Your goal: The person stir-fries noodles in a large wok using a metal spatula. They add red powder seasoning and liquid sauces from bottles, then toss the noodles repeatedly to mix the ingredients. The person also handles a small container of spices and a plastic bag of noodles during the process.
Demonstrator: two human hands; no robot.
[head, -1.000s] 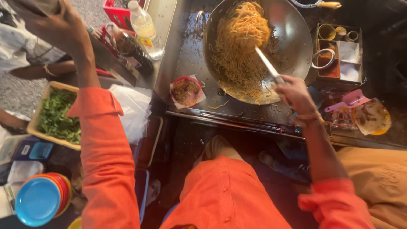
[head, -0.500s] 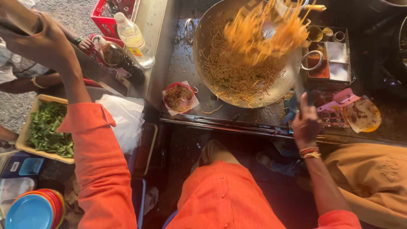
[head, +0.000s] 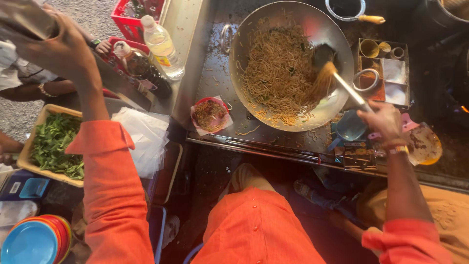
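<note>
A large steel wok [head: 322, 29] full of yellow noodles [head: 278, 73] sits on the dark cooktop. My right hand [head: 383, 120] grips the handle of a metal spatula [head: 337, 76], whose blade is inside the wok with noodles sliding off it. My left hand [head: 61, 46] is raised at the far left, closed on a shiny grey object [head: 27, 19] that is only partly in view. Both arms wear orange sleeves.
A small red bowl of fried bits [head: 210, 115] sits in front of the wok. Bottles [head: 163, 46] stand by a red crate [head: 129, 17]. A tray of green leaves [head: 51, 144], clear bags [head: 141, 139], stacked coloured plates [head: 34, 239] and spice tins [head: 386, 68] surround me. Another person's arm [head: 29, 90] is at left.
The noodles tossed up in the air have dropped back into the wok. My right hand has come up from the counter edge and the spatula now digs into the noodles.
</note>
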